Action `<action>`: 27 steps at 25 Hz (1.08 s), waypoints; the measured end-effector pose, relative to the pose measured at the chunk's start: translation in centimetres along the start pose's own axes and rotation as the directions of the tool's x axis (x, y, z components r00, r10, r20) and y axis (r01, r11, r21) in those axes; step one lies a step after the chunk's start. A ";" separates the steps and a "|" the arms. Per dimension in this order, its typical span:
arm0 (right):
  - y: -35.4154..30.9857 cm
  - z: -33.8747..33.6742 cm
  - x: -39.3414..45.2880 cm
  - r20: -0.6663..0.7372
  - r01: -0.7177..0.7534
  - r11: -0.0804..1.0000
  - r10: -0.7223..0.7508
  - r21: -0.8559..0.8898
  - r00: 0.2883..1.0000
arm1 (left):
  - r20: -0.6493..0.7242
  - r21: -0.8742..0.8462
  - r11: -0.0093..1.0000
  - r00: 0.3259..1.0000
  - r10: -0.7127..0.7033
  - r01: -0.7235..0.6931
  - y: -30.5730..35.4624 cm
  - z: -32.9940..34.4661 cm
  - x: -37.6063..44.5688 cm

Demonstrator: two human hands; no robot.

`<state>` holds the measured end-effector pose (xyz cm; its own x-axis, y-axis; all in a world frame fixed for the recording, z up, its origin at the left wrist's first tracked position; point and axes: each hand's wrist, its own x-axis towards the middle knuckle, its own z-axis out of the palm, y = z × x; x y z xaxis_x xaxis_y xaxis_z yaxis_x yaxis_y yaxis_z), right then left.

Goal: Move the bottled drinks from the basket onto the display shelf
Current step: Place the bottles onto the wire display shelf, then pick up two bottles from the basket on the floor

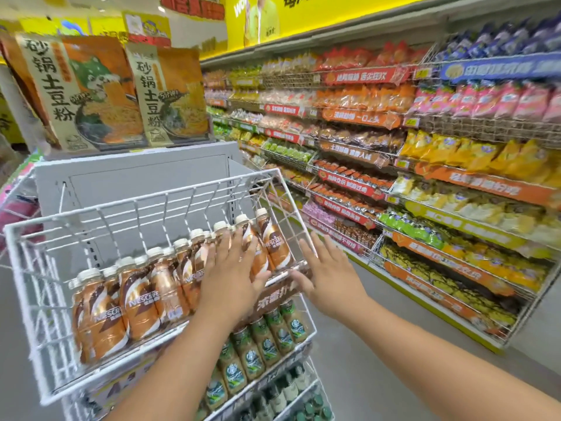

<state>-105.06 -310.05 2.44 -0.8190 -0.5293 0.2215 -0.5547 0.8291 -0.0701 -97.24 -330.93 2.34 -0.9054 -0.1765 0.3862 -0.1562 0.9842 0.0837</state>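
Several brown Nescafe bottles (142, 296) with cream caps stand in rows along the front of a white wire display shelf (27, 268). My left hand (232, 268) lies flat with straight fingers against the bottles at the right of the row. My right hand (329, 278) is open with spread fingers at the shelf's right front corner, beside the rightmost bottle (274, 241). Neither hand holds a bottle. No basket shows in view.
Green-labelled bottles (267, 338) fill the wire shelf below. Bags of potato noodles (91, 92) stand on top of the grey display unit (136, 180). A long snack aisle (425, 162) runs along the right, with grey floor (379, 344) between.
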 end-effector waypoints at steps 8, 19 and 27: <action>15.9 -1.9 -12.2 -0.032 -0.164 0.986 0.163 -0.022 0.986 | 0.012 0.013 0.985 0.986 0.169 -0.169 19.2 2.1 -2.0; 42.6 -6.3 -37.9 -0.101 -0.578 0.813 0.571 -0.065 0.814 | 0.090 -0.136 0.818 0.816 0.572 -0.558 55.9 5.8 -7.1; 53.5 -7.2 -50.2 -0.145 -0.780 0.620 0.766 -0.092 0.626 | 0.040 -0.251 0.591 0.602 0.797 -0.766 73.7 10.0 -8.9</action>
<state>-92.56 -237.77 -5.49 -0.9164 0.3300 0.2265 0.3083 0.9428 -0.1265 -104.62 -256.68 -4.13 -0.6855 0.6789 0.2631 0.7005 0.7135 -0.0162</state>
